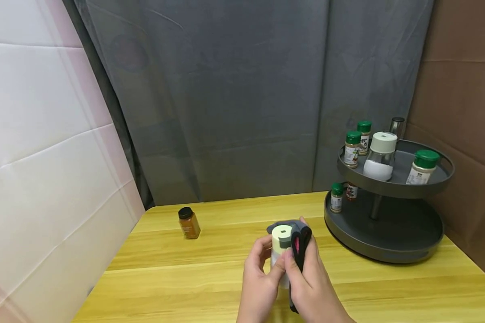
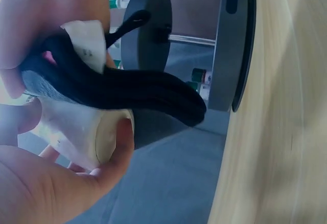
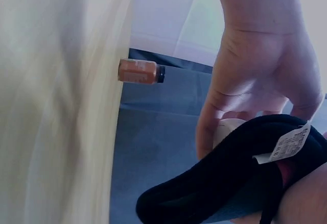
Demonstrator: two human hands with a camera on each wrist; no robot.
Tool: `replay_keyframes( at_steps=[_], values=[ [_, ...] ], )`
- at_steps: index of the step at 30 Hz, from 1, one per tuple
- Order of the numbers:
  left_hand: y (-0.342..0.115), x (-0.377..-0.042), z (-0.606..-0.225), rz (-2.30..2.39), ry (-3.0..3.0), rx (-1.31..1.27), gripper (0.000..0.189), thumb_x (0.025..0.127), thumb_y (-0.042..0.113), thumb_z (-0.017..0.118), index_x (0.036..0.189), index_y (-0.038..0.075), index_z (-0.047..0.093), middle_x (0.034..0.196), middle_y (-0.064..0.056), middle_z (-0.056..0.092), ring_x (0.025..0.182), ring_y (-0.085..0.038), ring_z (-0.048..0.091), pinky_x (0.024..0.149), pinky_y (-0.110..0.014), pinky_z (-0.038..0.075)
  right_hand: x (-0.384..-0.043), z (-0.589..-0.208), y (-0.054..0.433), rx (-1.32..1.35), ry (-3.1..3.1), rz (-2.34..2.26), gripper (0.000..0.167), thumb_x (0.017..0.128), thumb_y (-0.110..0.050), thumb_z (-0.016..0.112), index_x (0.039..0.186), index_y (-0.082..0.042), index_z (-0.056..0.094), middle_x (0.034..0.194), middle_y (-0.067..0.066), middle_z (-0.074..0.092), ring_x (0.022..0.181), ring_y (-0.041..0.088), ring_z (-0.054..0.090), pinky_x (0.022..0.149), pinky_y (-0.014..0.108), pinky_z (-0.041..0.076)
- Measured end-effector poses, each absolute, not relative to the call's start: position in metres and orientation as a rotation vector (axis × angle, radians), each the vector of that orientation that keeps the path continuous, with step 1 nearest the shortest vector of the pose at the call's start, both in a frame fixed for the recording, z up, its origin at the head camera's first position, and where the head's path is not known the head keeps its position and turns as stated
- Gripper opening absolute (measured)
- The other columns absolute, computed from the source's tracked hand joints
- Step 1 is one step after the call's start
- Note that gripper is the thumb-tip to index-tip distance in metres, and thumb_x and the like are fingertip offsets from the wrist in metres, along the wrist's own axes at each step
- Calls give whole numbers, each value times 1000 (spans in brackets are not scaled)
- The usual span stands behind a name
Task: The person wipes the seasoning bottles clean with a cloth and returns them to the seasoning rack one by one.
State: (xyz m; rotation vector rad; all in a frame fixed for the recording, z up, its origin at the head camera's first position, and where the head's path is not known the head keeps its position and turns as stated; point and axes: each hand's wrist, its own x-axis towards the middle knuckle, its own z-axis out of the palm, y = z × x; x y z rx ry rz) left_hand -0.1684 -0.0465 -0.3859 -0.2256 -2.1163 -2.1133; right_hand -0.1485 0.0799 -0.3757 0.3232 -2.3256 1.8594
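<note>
Over the wooden table, both hands hold a clear shaker jar with a cream lid (image 1: 280, 232) and pale contents. My left hand (image 1: 259, 274) grips the jar, its fingers and thumb curled round the body and lid in the left wrist view. A folded grey cloth with thick black edging (image 2: 133, 91) lies along the jar's side. My right hand (image 1: 313, 280) pinches that cloth against the jar, thumb in front and fingers behind. From the cloth hang a white printed tag (image 3: 291, 143) and a black loop; a bit of pink shows in its fold.
A two-tier dark grey turntable rack (image 1: 388, 244) stands at the right. Its upper tier carries several green-capped spice jars, a white-filled shaker (image 1: 379, 157) and a dark-capped bottle; small jars sit below. A black-capped orange-brown spice jar (image 1: 190, 224) stands back left. Grey curtain hangs behind.
</note>
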Motion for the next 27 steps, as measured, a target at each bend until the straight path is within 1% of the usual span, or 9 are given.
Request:
replay_keyframes(
  at_steps=[5,8,10,12,14,18,21,25,27],
  values=[
    [-50,-169,-386,-2129,-2048,-172,39,98,20,77,134,11,66,134,-9,67,125,-24,59,106,-41,49,-149,-383,74,292,-2385,1857,81,112,-51,46,171,-19,1,178,11,16,163,36,25,127,67,24],
    [-54,-170,-385,-2141,-2005,-167,39,99,21,76,134,8,64,134,-11,66,125,-25,60,105,-41,51,-149,-388,73,320,-2417,1849,81,112,-52,45,172,-16,2,179,11,14,164,38,22,126,70,24],
    [-55,-170,-385,-2142,-2001,-182,39,99,21,77,133,8,64,133,-12,67,124,-25,60,104,-41,51,-150,-387,74,338,-2417,1872,80,112,-51,45,172,-16,4,179,10,13,164,38,21,126,72,22],
    [-56,-170,-385,-2145,-2018,-198,39,98,20,77,133,8,64,133,-12,66,123,-24,59,104,-40,49,-150,-385,75,364,-2395,1877,79,113,-49,45,171,-16,4,179,12,14,164,39,22,125,74,22],
    [-57,-170,-385,-2154,-2047,-222,41,97,19,78,133,8,65,135,-11,66,123,-24,59,104,-40,47,-151,-381,77,374,-2368,1881,78,113,-48,46,171,-19,4,179,11,15,163,39,24,124,75,22],
    [-56,-169,-385,-2150,-2085,-237,42,95,19,80,133,10,66,136,-9,67,123,-23,59,107,-41,43,-149,-376,79,362,-2343,1883,77,112,-48,47,171,-24,2,179,6,15,163,35,26,126,72,22],
    [-56,-168,-384,-2159,-2053,-243,42,96,19,79,134,8,65,135,-10,67,123,-23,59,107,-41,44,-147,-378,78,371,-2359,1829,77,113,-44,47,171,-21,3,179,8,16,162,37,26,125,72,24],
    [-58,-168,-383,-2164,-1994,-247,43,100,20,75,138,5,62,132,-13,67,121,-22,61,103,-37,50,-146,-386,77,394,-2379,1786,75,114,-40,48,171,-15,8,177,15,21,161,42,29,122,75,28],
    [-59,-168,-384,-2163,-1985,-248,43,100,19,75,138,3,61,132,-14,67,120,-22,61,100,-36,51,-147,-389,77,390,-2374,1827,73,113,-39,48,171,-15,10,177,16,22,161,42,29,122,75,27]
  ],
)
